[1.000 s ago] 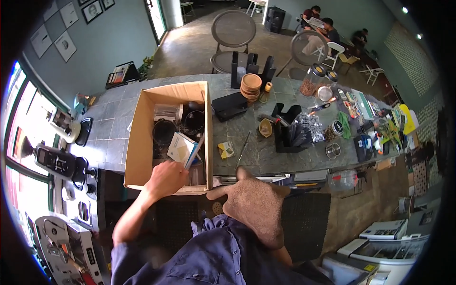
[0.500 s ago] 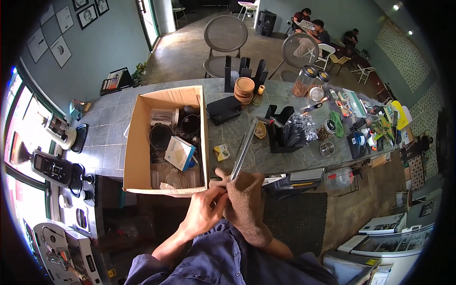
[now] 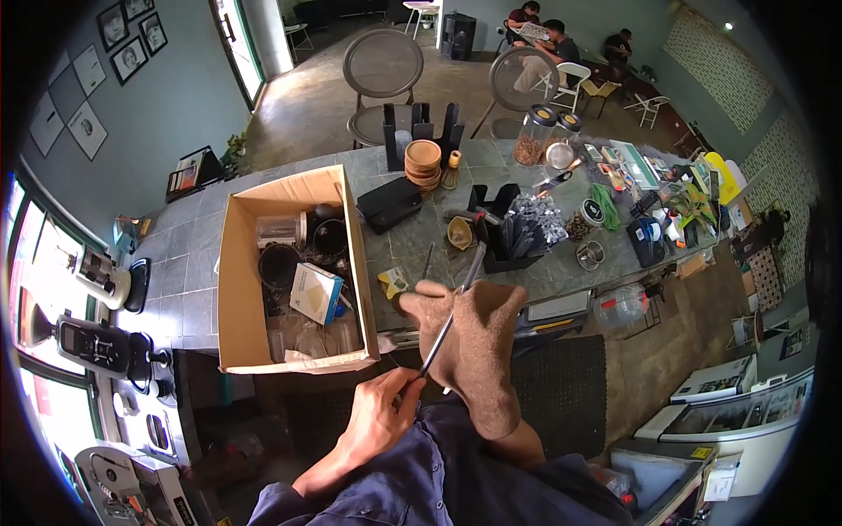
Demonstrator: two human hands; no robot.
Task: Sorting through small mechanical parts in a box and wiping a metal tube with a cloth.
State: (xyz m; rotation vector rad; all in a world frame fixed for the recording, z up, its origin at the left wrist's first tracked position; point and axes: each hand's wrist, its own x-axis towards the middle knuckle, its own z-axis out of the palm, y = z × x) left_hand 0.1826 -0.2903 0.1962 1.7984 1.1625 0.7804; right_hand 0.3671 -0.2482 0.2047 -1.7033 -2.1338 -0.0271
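Observation:
My left hand (image 3: pixel 380 412) is closed in a pinch on the lower end of a long, thin metal tool (image 3: pixel 443 340). The tool slants up and to the right across the brown cloth (image 3: pixel 482 351), its far tip reaching over the counter by a black holder. That cloth covers my right hand, and its folds press around the tool's upper part. The fingers underneath are hidden, but the hand seems closed on the cloth. A thin dark stick (image 3: pixel 428 260) shows just beyond the cloth; whether it belongs to the tool, I cannot tell.
An open cardboard box (image 3: pixel 230 289) of cups and cartons stands left on the tiled counter (image 3: pixel 189 263). Behind my hands are a yellow packet (image 3: pixel 393 281), a small bowl (image 3: pixel 459 233) and a black holder (image 3: pixel 517 260). Jars and clutter crowd the right; grinders line the left.
The left hand has drawn down and away from the cloth, holding the tool's lower end. The cloth-covered right hand has shifted right and up the tool. The whole view has turned slightly.

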